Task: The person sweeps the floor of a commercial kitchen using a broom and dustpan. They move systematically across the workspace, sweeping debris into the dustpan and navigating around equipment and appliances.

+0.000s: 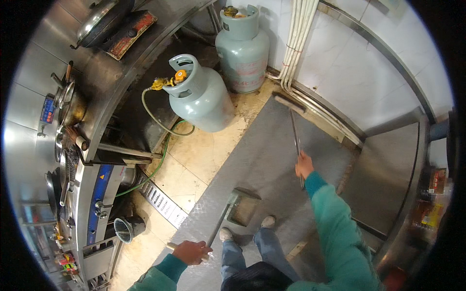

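My left hand (189,251) grips the handle of a long-handled dustpan (246,210). The pan rests on the grey mat (280,152) just ahead of my shoes, its inside a dull greyish brown. In my right hand (304,164), held farther forward, is the metal stick of a broom (295,127). The broom head (289,102) lies at the mat's far edge, close to the pipes at the wall. Broom head and dustpan are well apart.
Two grey gas cylinders (204,98) stand ahead to the left, the nearer joined to a hose (156,118). White pipes (320,116) run along the wall base. A steel cabinet (386,163) is at right. Left are a stove (98,200), a bucket (129,229) and a floor grate (160,200).
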A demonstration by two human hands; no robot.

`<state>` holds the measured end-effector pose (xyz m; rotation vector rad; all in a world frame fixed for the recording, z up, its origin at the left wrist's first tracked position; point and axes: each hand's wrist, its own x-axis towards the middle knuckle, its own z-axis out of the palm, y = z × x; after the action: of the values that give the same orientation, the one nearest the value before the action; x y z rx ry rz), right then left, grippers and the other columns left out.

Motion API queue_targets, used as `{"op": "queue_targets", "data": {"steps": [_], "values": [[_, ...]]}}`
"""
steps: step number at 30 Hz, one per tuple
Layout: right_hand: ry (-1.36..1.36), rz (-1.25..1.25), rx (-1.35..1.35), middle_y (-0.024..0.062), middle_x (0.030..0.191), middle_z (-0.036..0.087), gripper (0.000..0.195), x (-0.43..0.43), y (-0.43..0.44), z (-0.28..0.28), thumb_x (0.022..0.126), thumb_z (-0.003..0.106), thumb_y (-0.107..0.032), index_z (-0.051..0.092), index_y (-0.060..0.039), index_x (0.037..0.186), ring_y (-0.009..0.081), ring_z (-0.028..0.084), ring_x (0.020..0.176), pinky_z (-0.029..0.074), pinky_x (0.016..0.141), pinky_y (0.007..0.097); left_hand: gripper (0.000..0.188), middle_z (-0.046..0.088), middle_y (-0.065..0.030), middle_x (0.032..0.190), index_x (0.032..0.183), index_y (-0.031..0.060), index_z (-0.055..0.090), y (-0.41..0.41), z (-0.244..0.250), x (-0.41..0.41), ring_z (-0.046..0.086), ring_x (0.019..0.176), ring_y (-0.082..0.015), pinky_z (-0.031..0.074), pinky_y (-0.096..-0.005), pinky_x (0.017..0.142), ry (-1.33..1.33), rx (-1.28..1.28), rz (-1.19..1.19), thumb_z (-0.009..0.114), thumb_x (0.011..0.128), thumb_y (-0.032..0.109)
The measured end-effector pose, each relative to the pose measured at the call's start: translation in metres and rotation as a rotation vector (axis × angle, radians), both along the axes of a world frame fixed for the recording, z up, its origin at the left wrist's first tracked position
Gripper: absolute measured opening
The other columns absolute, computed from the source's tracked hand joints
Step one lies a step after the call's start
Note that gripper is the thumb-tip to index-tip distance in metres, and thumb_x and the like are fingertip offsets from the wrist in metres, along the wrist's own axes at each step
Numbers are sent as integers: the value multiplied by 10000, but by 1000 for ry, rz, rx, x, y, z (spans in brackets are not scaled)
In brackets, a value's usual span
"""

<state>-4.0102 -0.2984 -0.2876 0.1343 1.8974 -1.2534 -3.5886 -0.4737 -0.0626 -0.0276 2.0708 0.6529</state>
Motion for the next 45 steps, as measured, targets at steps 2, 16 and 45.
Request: {"op": "queue_targets", "data": {"steps": [2,16,45], "values": [[28,-10,2,119,596,493,220,-24,-50,-24,909,351,-104,444,-36,1095,171,476,434,378,369,329,484,536,-65,918,1111,182,499,1,0,2,603,688,-277,507,-385,569,-16,-3,28,662,655,199],[240,780,354,201,1218,453,420,36,77,14,906,355,-158,311,-101,1319,372,511,998,430,828,439,462,535,-72,894,1097,159,504,2,-4,7,606,680,-273,507,-391,556,35,0,28,651,661,204],[361,1035,493,204,933,578,458,156,251,-10,855,449,-164,360,-165,1305,335,570,806,445,693,413,457,529,-71,870,1065,153,525,3,-8,28,596,683,-277,494,-395,568,259,-44,-5,668,633,199]]}}
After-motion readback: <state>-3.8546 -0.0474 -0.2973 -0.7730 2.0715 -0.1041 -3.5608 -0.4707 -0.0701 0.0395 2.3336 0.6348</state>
